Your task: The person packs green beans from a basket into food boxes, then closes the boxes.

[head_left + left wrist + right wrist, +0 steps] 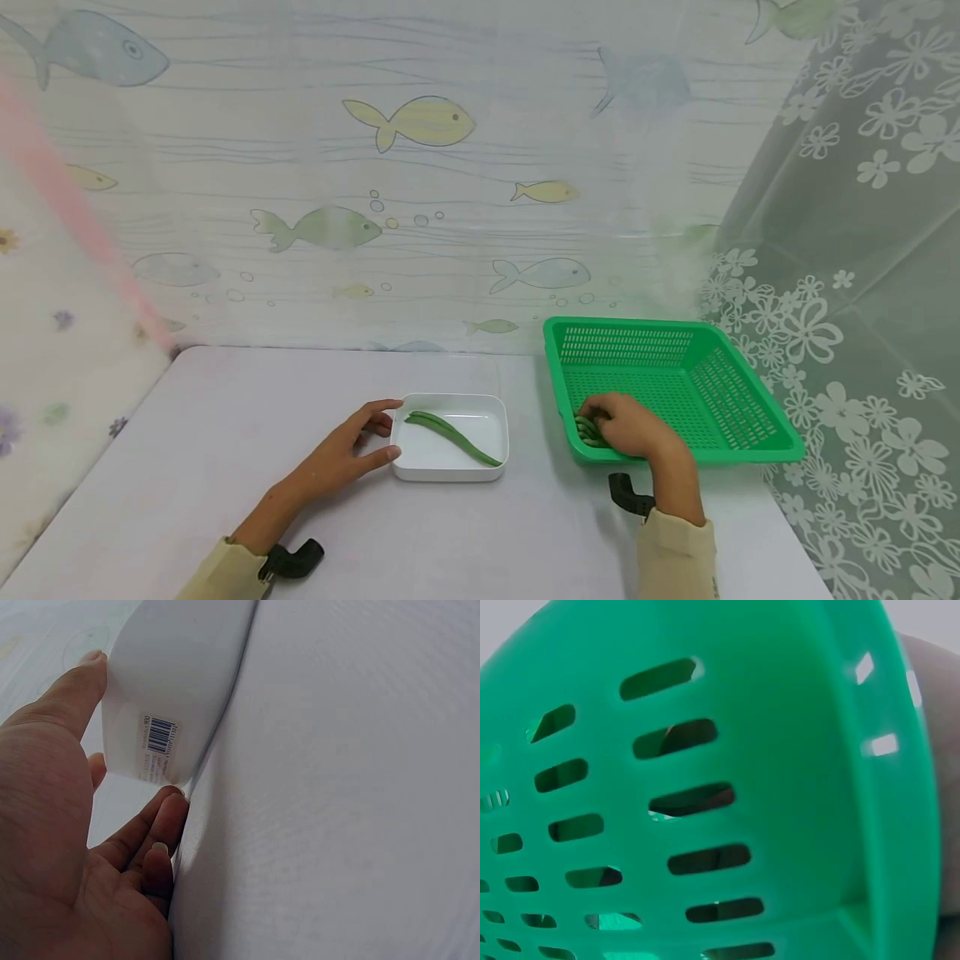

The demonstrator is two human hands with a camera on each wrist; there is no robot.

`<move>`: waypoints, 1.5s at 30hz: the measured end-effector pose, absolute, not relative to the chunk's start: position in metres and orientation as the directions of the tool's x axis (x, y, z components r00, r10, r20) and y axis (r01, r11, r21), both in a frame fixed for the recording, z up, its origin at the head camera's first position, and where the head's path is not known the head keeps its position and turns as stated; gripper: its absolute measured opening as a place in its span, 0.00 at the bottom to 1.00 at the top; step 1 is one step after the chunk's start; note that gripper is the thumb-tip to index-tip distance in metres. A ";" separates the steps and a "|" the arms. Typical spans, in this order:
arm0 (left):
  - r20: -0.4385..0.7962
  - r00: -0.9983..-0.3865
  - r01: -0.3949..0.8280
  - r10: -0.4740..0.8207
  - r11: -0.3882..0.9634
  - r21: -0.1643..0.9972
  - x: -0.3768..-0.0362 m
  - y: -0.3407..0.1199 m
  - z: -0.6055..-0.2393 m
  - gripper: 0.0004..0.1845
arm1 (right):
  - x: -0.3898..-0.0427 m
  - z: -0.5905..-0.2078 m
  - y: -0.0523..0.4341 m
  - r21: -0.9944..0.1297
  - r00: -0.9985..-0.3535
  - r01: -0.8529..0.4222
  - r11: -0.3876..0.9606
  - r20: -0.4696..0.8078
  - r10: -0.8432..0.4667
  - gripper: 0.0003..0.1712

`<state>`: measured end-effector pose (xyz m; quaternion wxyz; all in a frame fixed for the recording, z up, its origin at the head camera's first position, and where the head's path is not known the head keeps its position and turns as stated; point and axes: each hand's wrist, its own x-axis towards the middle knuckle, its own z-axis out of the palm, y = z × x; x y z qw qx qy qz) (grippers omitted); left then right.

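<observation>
A white rectangular dish (450, 472) stands on the table, with slender green beans (453, 435) lying diagonally in it. Against its left side is my left hand (341, 454), thumb and forefinger spread along the wall and the other fingers loosely bent. The left wrist view shows a barcode label (159, 746) on the dish wall beside these fingers. My right hand (633, 425) reaches over the near rim into a green plastic basket (675, 329). Its bent fingers are at more green beans (587, 433) in the near left corner; I cannot tell if they grip any. In the right wrist view the slotted basket wall mostly hides this hand.
A white cloth covers the table (300, 379). Behind it hangs a fish-patterned curtain (427, 167), and a sheer flowered curtain (862, 375) falls close to the basket's right side. Black wrist mounts (296, 560) sit below both hands.
</observation>
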<state>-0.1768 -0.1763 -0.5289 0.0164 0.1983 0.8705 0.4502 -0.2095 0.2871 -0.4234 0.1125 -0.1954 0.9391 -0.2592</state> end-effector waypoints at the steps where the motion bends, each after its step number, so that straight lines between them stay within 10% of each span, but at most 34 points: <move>1: 0.150 -0.921 0.331 0.360 0.517 0.790 -0.177 -0.176 -0.529 0.37 | -0.209 -0.423 0.287 -0.534 -0.898 -0.308 0.788 -0.110 -0.425 0.17; 45: 0.145 -0.921 0.327 0.363 0.511 0.795 -0.175 -0.176 -0.527 0.36 | -0.212 -0.428 0.303 -0.581 -0.932 -0.307 0.754 0.023 -0.362 0.15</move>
